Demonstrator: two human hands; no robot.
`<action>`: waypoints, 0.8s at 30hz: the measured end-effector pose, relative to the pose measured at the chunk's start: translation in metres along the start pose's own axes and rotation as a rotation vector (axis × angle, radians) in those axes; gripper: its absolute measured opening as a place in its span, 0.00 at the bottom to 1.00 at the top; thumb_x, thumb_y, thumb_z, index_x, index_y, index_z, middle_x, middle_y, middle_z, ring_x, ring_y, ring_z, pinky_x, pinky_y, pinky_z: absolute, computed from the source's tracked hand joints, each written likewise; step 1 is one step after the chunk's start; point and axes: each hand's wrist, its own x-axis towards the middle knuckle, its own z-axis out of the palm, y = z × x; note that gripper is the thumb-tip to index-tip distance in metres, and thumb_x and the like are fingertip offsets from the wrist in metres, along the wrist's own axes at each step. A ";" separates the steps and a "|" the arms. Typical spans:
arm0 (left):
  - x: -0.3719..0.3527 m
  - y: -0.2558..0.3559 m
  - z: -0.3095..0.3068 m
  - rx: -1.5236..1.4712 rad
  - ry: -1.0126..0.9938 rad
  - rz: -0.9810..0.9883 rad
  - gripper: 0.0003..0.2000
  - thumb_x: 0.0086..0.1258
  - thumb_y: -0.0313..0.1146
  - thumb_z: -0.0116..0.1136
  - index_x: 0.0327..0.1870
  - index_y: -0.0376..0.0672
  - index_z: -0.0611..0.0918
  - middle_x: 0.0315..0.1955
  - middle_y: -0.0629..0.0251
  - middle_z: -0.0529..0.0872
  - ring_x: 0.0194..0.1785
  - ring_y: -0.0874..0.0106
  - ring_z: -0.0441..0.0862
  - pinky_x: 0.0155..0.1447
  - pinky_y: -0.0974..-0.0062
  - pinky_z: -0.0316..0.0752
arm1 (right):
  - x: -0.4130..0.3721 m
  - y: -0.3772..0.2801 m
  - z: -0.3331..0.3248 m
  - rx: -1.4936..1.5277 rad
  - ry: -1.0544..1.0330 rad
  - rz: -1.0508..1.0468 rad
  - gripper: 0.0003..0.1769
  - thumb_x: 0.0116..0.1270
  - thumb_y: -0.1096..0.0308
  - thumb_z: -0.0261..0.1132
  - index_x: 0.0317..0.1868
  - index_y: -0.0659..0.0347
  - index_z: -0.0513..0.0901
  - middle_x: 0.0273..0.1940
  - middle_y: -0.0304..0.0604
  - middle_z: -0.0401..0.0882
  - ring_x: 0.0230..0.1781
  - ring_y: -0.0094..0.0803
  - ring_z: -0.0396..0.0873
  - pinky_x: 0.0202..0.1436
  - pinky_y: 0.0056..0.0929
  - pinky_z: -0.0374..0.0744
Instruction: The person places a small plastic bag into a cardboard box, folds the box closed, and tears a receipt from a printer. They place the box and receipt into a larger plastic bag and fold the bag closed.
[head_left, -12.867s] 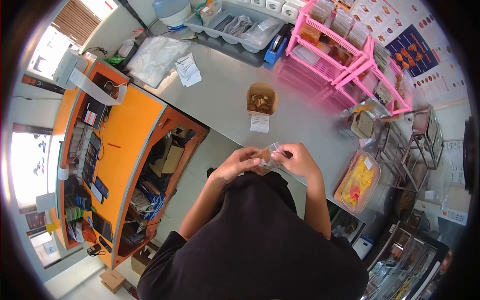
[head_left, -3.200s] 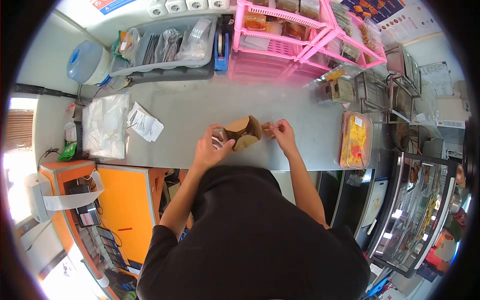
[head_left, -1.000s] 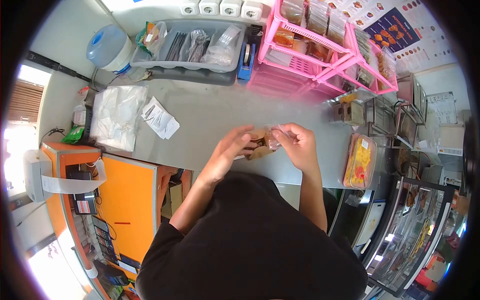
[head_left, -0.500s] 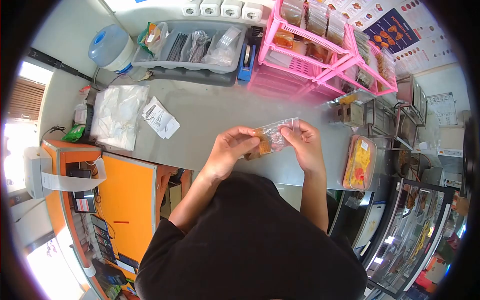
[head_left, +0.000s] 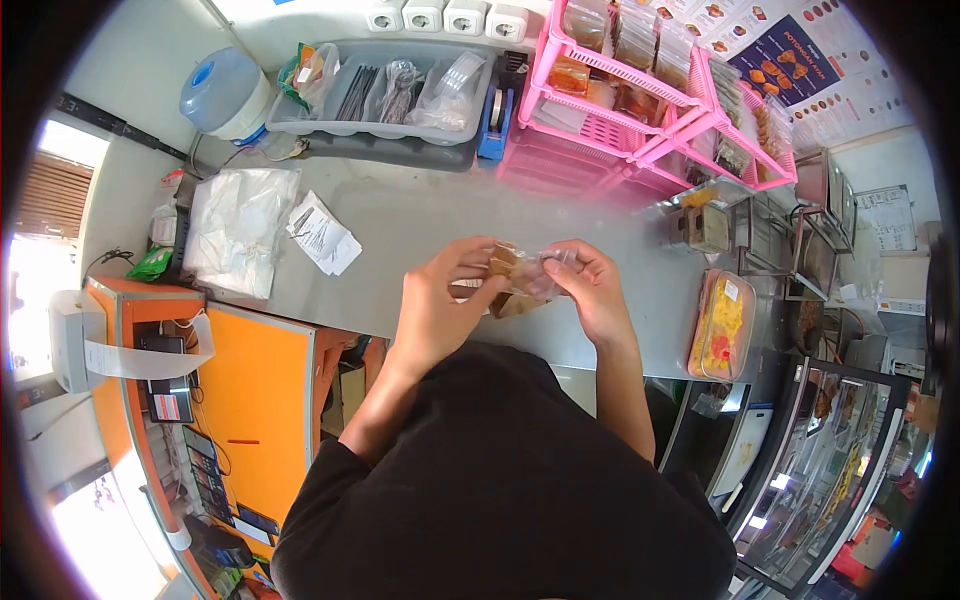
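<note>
Both my hands hold a small clear plastic bag (head_left: 528, 270) with brown food in it, just above the steel counter (head_left: 420, 225). My left hand (head_left: 440, 300) pinches the bag's left end, and my right hand (head_left: 590, 285) grips its right end. Under the bag a brown paper food box (head_left: 512, 303) peeks out between my hands, mostly hidden. My black-sleeved body fills the lower part of the view.
Pink racks (head_left: 650, 95) of packed snacks stand at the back right. A grey tray (head_left: 380, 95) of utensils, a blue tape dispenser (head_left: 492, 125), a pile of plastic bags (head_left: 235, 230), paper slips (head_left: 322, 238) and a lidded container of yellow food (head_left: 722, 325) lie around.
Both hands have lowered the bag slightly and drawn closer together over the paper box. My left fingers now curl over the bag's top.
</note>
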 end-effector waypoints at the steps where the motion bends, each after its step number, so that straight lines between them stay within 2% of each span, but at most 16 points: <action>1: -0.003 0.006 -0.003 0.145 0.028 0.063 0.21 0.70 0.19 0.70 0.63 0.34 0.82 0.49 0.53 0.91 0.52 0.67 0.92 0.54 0.70 0.90 | 0.001 0.003 0.000 -0.004 -0.016 0.007 0.09 0.77 0.71 0.67 0.53 0.66 0.84 0.44 0.43 0.90 0.39 0.28 0.88 0.44 0.30 0.87; 2: -0.005 0.011 -0.005 0.289 0.056 0.125 0.21 0.69 0.20 0.70 0.63 0.34 0.83 0.49 0.53 0.92 0.52 0.67 0.92 0.53 0.70 0.90 | 0.002 0.008 -0.002 -0.010 -0.032 0.013 0.09 0.77 0.72 0.68 0.54 0.66 0.84 0.44 0.43 0.90 0.39 0.27 0.88 0.45 0.30 0.87; 8: -0.006 0.015 -0.017 0.176 -0.036 0.058 0.22 0.68 0.21 0.72 0.63 0.36 0.84 0.46 0.55 0.92 0.49 0.66 0.93 0.52 0.70 0.90 | 0.005 0.023 -0.002 -0.061 -0.078 0.001 0.10 0.76 0.71 0.69 0.54 0.66 0.86 0.43 0.41 0.90 0.41 0.25 0.87 0.46 0.28 0.86; 12: 0.000 -0.007 -0.020 -0.037 -0.067 -0.081 0.23 0.70 0.22 0.71 0.66 0.34 0.81 0.47 0.57 0.90 0.48 0.68 0.91 0.54 0.71 0.89 | 0.007 0.023 -0.005 -0.135 -0.046 -0.053 0.12 0.76 0.71 0.69 0.55 0.67 0.86 0.43 0.41 0.90 0.39 0.24 0.87 0.43 0.26 0.85; 14: 0.004 -0.026 -0.021 -0.185 -0.095 -0.163 0.25 0.71 0.23 0.71 0.68 0.32 0.79 0.49 0.57 0.89 0.48 0.69 0.90 0.55 0.72 0.88 | 0.005 0.015 -0.005 -0.161 -0.014 0.027 0.12 0.76 0.71 0.70 0.55 0.67 0.86 0.43 0.41 0.89 0.37 0.23 0.86 0.41 0.25 0.83; 17: 0.010 -0.052 -0.021 -0.423 -0.157 -0.395 0.26 0.72 0.24 0.71 0.69 0.30 0.77 0.51 0.56 0.87 0.48 0.70 0.89 0.55 0.72 0.88 | 0.008 0.012 -0.004 -0.249 0.005 0.102 0.14 0.77 0.68 0.69 0.57 0.67 0.86 0.43 0.42 0.89 0.35 0.24 0.86 0.38 0.25 0.83; 18: 0.007 -0.060 -0.020 -0.447 -0.154 -0.427 0.26 0.72 0.25 0.70 0.69 0.30 0.77 0.51 0.56 0.87 0.48 0.70 0.89 0.55 0.72 0.88 | 0.009 0.012 -0.003 -0.288 0.007 0.119 0.14 0.78 0.67 0.68 0.57 0.67 0.85 0.42 0.42 0.89 0.35 0.24 0.86 0.37 0.25 0.83; 21: -0.002 -0.063 -0.018 -0.489 -0.142 -0.479 0.25 0.73 0.25 0.70 0.69 0.30 0.77 0.50 0.56 0.87 0.49 0.71 0.89 0.55 0.72 0.89 | 0.005 0.009 0.001 -0.125 -0.022 0.205 0.15 0.81 0.64 0.65 0.58 0.67 0.85 0.42 0.42 0.89 0.33 0.24 0.86 0.37 0.25 0.83; 24: -0.015 -0.051 -0.020 -0.491 -0.129 -0.470 0.25 0.73 0.24 0.69 0.69 0.29 0.76 0.50 0.55 0.86 0.49 0.70 0.90 0.56 0.71 0.89 | 0.005 0.027 -0.003 -0.308 0.025 0.118 0.14 0.82 0.65 0.62 0.57 0.66 0.85 0.37 0.35 0.85 0.32 0.19 0.81 0.33 0.21 0.77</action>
